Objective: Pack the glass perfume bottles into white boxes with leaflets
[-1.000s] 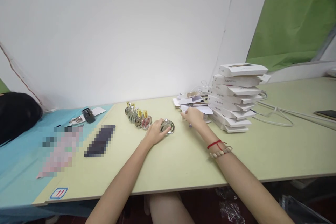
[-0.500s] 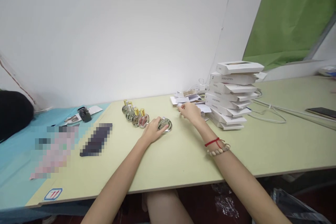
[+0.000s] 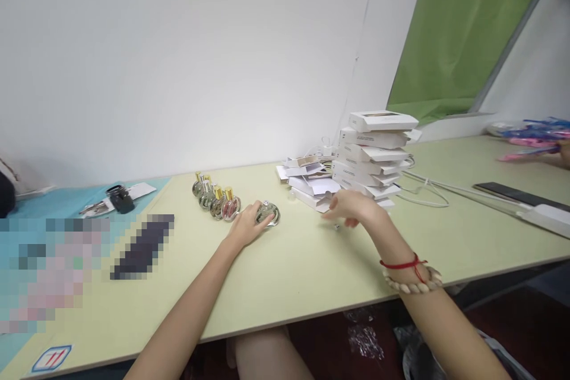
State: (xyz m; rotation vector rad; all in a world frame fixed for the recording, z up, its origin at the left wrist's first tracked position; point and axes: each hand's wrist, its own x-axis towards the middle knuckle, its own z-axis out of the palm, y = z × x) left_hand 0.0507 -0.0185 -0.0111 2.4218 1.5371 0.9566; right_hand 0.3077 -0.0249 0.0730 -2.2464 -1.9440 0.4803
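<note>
My left hand (image 3: 244, 227) rests on the pale green table (image 3: 312, 273), its fingers curled round a round clear glass bottle (image 3: 268, 214) that lies flat. A row of small bottles with gold caps (image 3: 214, 199) stands just left of it. My right hand (image 3: 354, 208) hovers a little above the table, to the right of the bottle, with thumb and fingers pinched on something tiny; a small dark bit (image 3: 337, 227) shows under the fingertips. That wrist wears a red string and a bead bracelet (image 3: 412, 276).
A stack of white flat boxes (image 3: 373, 151) and loose white cards (image 3: 307, 178) sit behind my right hand. White cables (image 3: 423, 190), a dark phone (image 3: 512, 195) lie to the right. A black jar (image 3: 120, 198) stands on the blue cloth at left. Another person's hand (image 3: 564, 154) with pink packets is at far right.
My right hand has drawn back from the white cards toward me and to the right, now pinched above the table. My left hand has stayed on the bottle. The view has turned rightward.
</note>
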